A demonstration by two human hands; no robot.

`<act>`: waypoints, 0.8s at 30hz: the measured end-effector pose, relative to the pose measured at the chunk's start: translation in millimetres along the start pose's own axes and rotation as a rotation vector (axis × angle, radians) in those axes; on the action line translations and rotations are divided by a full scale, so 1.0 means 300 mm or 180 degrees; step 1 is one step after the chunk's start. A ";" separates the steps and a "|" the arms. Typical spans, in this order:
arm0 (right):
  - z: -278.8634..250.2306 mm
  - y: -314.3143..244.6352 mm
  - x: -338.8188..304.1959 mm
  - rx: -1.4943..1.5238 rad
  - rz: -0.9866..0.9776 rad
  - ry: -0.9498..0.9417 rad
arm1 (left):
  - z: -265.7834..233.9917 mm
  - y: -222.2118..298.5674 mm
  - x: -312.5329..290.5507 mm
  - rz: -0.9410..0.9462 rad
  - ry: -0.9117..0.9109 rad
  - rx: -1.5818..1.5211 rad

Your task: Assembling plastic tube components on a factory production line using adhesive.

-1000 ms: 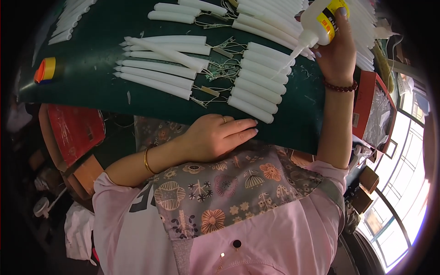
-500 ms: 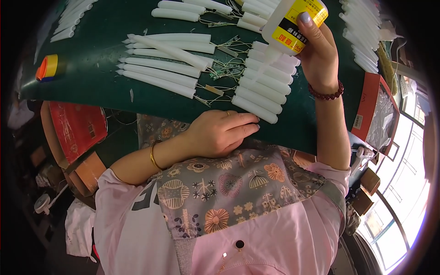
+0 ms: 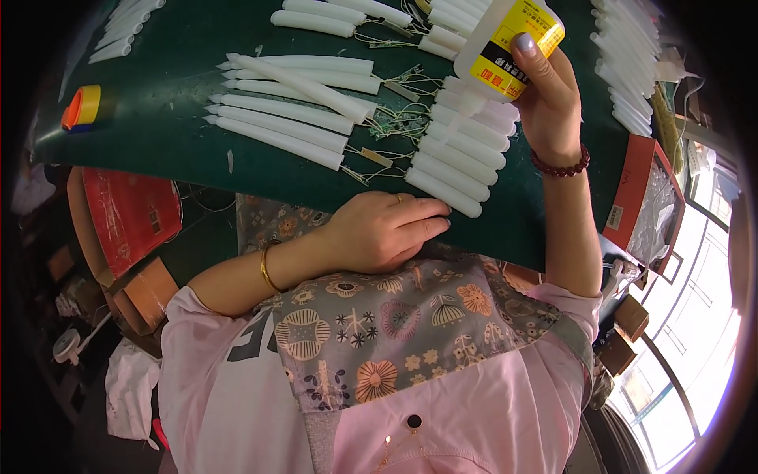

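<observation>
My right hand point(image 3: 550, 99) is wrapped round a white squeeze bottle point(image 3: 483, 54) with a yellow and black label. The bottle is tipped, its translucent nozzle point(image 3: 464, 110) pointing down over a row of short white tubes point(image 3: 454, 172). Thin wires link these tubes to small green circuit boards point(image 3: 395, 122) and to long white pointed candle-shaped sticks point(image 3: 284, 141) on the left. One stick lies across the others. My left hand point(image 3: 395, 229) rests at the table's near edge with its fingers stretched out, fingertips beside the nearest tube; whether they touch it I cannot tell.
More wired white sticks point(image 3: 316, 22) lie at the back of the green table point(image 3: 158, 150). Further sticks are piled at the far left and along the right side point(image 3: 624, 63). An orange and yellow tape roll point(image 3: 82, 109) stands at left. Red boxes point(image 3: 134, 217) flank the table.
The view has shifted slightly, so the table's things sit a little further right and lower. The bottle's nozzle has moved slightly along the tubes toward the far end. My left hand stays put.
</observation>
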State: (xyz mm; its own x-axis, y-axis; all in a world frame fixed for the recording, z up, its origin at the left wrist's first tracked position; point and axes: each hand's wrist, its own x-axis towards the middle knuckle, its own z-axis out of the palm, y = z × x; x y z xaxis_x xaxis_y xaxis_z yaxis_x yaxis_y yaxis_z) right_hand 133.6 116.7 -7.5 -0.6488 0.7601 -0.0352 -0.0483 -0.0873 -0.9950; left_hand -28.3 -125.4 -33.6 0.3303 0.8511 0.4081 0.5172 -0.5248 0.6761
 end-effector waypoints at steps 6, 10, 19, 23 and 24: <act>-0.002 0.006 0.004 -0.0012 -0.0001 -0.0005 | 0.002 -0.004 0.002 0.0050 0.0060 -0.0030; -0.005 0.009 0.008 -0.0072 -0.0019 0.0006 | 0.004 -0.005 0.001 0.0051 0.0076 -0.0041; 0.005 0.000 0.010 0.0015 0.0008 -0.0004 | 0.001 -0.003 0.002 0.0052 0.0056 0.0003; 0.002 -0.004 0.007 0.0027 -0.0010 0.0016 | 0.002 -0.003 0.001 0.0057 0.0066 -0.0018; 0.004 -0.005 0.007 0.0031 -0.0011 0.0015 | 0.002 -0.002 0.000 0.0049 0.0057 -0.0010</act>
State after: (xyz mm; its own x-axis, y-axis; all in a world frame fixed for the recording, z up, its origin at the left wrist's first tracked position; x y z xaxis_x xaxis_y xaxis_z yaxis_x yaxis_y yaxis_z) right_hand 131.4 117.7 -5.9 -0.6450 0.7635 -0.0321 -0.0581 -0.0909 -0.9942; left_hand -28.2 -125.2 -34.4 0.3239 0.8430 0.4294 0.5096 -0.5379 0.6715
